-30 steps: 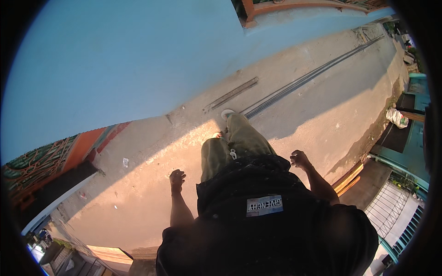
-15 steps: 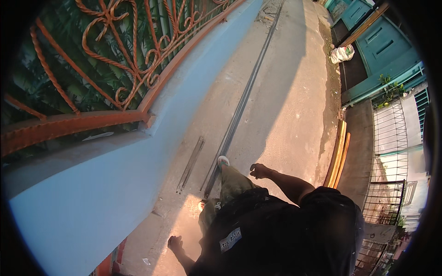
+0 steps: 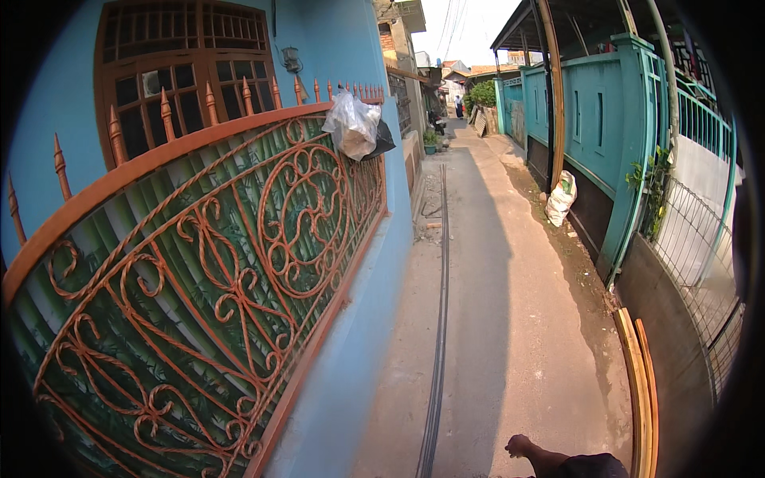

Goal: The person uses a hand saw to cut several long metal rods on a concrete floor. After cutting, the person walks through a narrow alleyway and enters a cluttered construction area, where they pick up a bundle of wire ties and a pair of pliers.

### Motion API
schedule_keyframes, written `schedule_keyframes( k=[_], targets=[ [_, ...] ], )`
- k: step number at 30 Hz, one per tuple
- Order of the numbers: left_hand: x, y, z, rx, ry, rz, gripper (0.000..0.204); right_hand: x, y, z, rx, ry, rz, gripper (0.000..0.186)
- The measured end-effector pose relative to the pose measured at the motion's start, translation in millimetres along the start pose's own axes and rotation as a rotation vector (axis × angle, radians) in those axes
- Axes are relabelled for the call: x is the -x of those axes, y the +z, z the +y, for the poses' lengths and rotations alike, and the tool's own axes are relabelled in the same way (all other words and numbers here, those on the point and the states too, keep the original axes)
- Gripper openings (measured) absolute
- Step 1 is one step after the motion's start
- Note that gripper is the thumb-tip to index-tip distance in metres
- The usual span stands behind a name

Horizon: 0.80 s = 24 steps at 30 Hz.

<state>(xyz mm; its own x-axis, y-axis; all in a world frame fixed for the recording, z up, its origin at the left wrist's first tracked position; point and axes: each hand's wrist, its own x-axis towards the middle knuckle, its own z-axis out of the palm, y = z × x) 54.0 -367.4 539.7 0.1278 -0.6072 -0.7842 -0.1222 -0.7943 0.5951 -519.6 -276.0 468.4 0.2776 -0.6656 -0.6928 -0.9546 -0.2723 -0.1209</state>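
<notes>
Rods (image 3: 439, 350) — left of right hand (image 3: 520, 446)

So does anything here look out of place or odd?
Yes: long thin dark rods lie along the pale paved lane, left of the right hand, seemingly an awkward walkway obstacle. A translucent whitish plastic bag hangs against the decorative orange metal fence, resembling litter.

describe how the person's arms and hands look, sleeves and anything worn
The right hand and right forearm are bare: no glove, watch or band can be seen. Higher up is a black sleeve, plain as far as it shows, cut off by the lower edge. The view is too small and shaded to rule out a ring. The left hand and arm are out of view.
</notes>
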Motion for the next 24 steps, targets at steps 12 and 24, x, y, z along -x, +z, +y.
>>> schedule_keyframes(
  k=[12,24],
  targets=[
    [-192,196,287,-0.404,0.025,-0.27,0.027,-45,-157,140,-1.389,0.551,0.392,0.022],
    [-251,479,559,-0.509,0.548,-0.539,0.038,-128,-153,295,-1.238,0.077,0.839,0.016]
  ],
)
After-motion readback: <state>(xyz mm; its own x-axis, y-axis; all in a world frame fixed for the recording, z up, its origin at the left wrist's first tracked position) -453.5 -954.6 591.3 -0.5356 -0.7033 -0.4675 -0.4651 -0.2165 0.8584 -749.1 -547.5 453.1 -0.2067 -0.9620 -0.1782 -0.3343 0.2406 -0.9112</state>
